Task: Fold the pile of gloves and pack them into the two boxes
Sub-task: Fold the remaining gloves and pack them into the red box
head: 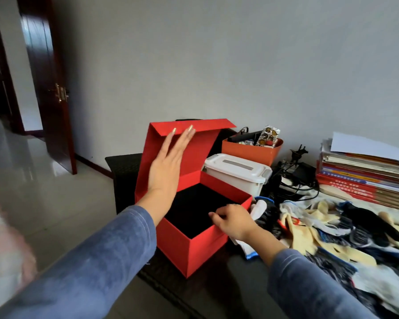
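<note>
A red box (pixel 194 252) with a black lining stands open at the left end of the dark table, nothing visible inside. Its hinged red lid (pixel 194 148) stands upright. My left hand (pixel 168 162) lies flat against the inside of the lid, fingers straight, fingertips at its top fold. My right hand (pixel 233 221) grips the box's right rim, fingers curled over the edge. A pile of gloves (pixel 332 229), cream, white, black and blue, spreads over the table to the right of the box. A white glove with blue trim (pixel 258 208) lies just beside my right hand.
Behind the box sit a white plastic lidded tub (pixel 237 171) and an orange bin (pixel 251 150) of odds and ends. Cables (pixel 293 180) lie further right. A stack of books and papers (pixel 366 166) fills the far right. A dark wooden door (pixel 46 88) stands open at left.
</note>
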{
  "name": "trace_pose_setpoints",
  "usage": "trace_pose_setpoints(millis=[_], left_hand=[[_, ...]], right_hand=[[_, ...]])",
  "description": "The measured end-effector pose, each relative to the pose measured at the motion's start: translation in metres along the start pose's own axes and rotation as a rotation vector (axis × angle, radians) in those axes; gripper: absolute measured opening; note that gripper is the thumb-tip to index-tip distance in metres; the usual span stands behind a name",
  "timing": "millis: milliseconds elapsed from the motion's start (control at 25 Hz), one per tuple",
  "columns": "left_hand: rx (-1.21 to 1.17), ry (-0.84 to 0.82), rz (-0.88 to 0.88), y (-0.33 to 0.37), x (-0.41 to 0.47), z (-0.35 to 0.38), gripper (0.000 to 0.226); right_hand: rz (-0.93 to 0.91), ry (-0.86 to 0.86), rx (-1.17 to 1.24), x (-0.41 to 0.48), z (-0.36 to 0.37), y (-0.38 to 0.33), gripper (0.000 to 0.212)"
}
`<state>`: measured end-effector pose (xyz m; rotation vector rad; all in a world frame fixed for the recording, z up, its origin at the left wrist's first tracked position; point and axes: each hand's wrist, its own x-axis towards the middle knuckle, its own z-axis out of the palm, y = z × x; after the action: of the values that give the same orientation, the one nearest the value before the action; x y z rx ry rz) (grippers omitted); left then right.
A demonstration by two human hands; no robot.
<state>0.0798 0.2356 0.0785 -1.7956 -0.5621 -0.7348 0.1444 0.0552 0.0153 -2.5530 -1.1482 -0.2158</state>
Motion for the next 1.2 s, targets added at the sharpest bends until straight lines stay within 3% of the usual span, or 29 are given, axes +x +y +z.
trace_pose_setpoints(millis=[120,400,480,680,880,960,1040,1200], left_hand=[[-0.296,-0.307,-0.053,0.015,-0.022,0.023,0.079],[-0.817,-0.875,-0.02,0.034,-0.032,0.031,0.063],[-0.92,-0.839,-0.042,0.035,-0.035,0.03,0.058],[-1.241,-0.455,-0.005,0.046,-0.036,-0.026,0.035],[-1.688,-0.115,0.145,0.084,-0.031,-0.121,0.019],[-1.829,-0.117,0.213,0.105,-0.03,-0.159,0.017],[-1.98,-0.231,0.239,0.129,-0.031,-0.192,0.018],[-1.954,-0.41,0.337,0.177,-0.039,-0.23,0.022]], right_hand=[[0.007,0.064,-0.023,-0.007,-0.001,0.022,0.049],[0.065,0.056,-0.043,-0.011,0.0,0.053,0.044],[0.072,0.044,-0.012,-0.013,-0.001,0.054,0.043],[0.083,0.186,0.253,-0.036,-0.003,0.055,0.019],[0.204,0.38,0.169,-0.091,-0.016,0.096,0.026],[0.298,0.422,0.13,-0.124,-0.023,0.12,0.027],[0.39,0.451,0.082,-0.159,-0.032,0.142,0.028],[0.637,0.354,-0.122,-0.219,-0.048,0.179,0.041]])
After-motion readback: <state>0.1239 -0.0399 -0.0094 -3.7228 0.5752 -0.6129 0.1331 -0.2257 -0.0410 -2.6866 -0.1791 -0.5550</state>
